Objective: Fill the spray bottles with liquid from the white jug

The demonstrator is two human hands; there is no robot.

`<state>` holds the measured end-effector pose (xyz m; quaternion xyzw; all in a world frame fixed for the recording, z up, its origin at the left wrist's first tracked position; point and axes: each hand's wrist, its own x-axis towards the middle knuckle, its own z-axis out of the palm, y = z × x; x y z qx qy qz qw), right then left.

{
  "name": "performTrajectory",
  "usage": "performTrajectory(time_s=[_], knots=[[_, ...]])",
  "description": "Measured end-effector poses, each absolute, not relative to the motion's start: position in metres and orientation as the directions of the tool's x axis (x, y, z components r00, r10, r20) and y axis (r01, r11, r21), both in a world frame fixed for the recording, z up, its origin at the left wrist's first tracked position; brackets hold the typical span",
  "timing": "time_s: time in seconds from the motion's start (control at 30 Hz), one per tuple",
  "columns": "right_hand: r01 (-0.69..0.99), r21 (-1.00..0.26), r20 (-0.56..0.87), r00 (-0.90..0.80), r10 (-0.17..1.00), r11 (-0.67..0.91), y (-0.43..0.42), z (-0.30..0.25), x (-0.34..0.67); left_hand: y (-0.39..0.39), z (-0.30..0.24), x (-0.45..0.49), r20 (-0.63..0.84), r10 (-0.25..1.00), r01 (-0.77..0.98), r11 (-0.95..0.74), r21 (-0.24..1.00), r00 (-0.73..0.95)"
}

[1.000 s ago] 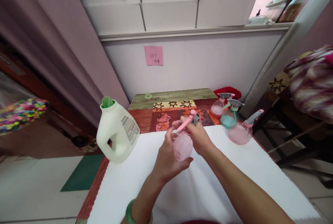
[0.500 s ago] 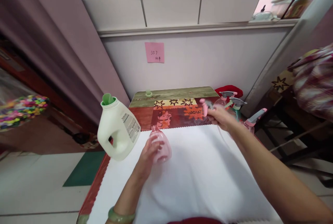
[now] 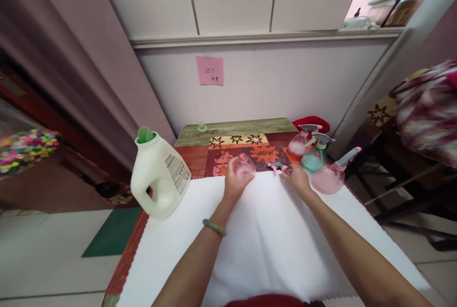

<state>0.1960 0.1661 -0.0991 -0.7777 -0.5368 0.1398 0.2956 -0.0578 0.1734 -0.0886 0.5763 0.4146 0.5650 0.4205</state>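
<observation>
My left hand (image 3: 235, 178) is wrapped around a small clear pink bottle (image 3: 245, 169) with an uncapped neck, near the far edge of the white cloth. To its right, my right hand (image 3: 298, 179) has its fingers closed at the collar of a pink and grey spray head (image 3: 277, 168), low over the table. Beyond that hand stand a pink spray bottle (image 3: 297, 147), a green spray bottle (image 3: 314, 160) and a larger pink spray bottle (image 3: 329, 178), each with its trigger head on.
A big pale green jug (image 3: 157, 178) stands at the table's left side, a green piece in its mouth. A small green cap (image 3: 202, 127) sits at the back. White cloth (image 3: 264, 231) covers the table's front. A pink note (image 3: 210, 70) is stuck on the wall.
My left hand has carried the pink bottle right and away from me. My right hand has lowered the spray head toward the table, nearer the bottle.
</observation>
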Motion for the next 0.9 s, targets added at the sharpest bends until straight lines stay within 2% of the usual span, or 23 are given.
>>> performTrajectory(time_s=[0.1, 0.23, 0.43, 0.53, 0.6, 0.63, 0.7, 0.73, 0.8, 0.9], knots=[[0.82, -0.546, 0.22, 0.337, 0.915, -0.171, 0.153, -0.103, 0.192, 0.182, -0.098, -0.057, 0.298, 0.954, 0.068, -0.3, 0.951, 0.035], [0.88, -0.473, 0.454, 0.198, 0.869, 0.047, 0.134, -0.102, 0.174, 0.184, -0.106, -0.058, 0.276, 0.958, 0.136, -0.284, 0.949, 0.076], [0.843, -0.445, 0.621, 0.047, 0.782, 0.303, 0.117, -0.089, 0.134, 0.153, -0.088, -0.071, 0.322, 0.947, 0.255, -0.312, 0.915, 0.0], [0.805, -0.445, 0.723, 0.064, 0.688, 0.393, 0.106, -0.08, 0.118, 0.118, -0.065, -0.104, 0.444, 0.882, 0.37, -0.365, 0.854, -0.154], [0.771, -0.438, 0.789, 0.083, 0.609, 0.462, 0.097, -0.074, 0.107, 0.098, -0.048, -0.138, 0.594, 0.721, 0.531, -0.366, 0.764, -0.358], [0.748, -0.431, 0.814, 0.082, 0.575, 0.504, 0.093, -0.07, 0.1, 0.09, -0.041, -0.157, 0.632, 0.609, 0.59, -0.31, 0.746, -0.479], [0.684, -0.416, 0.848, 0.054, 0.527, 0.599, 0.086, -0.062, 0.082, 0.08, -0.028, -0.197, 0.599, 0.394, 0.598, -0.141, 0.789, -0.697], [0.641, -0.411, 0.858, 0.032, 0.512, 0.649, 0.084, -0.058, 0.072, 0.078, -0.025, -0.215, 0.573, 0.327, 0.579, -0.088, 0.81, -0.751], [0.541, -0.405, 0.87, -0.019, 0.492, 0.737, 0.079, -0.049, 0.048, 0.08, -0.024, -0.245, 0.518, 0.288, 0.533, -0.03, 0.845, -0.805], [0.397, -0.412, 0.87, -0.097, 0.484, 0.82, 0.075, -0.04, 0.015, 0.092, -0.034, -0.265, 0.402, 0.428, 0.445, 0.001, 0.895, -0.809]])
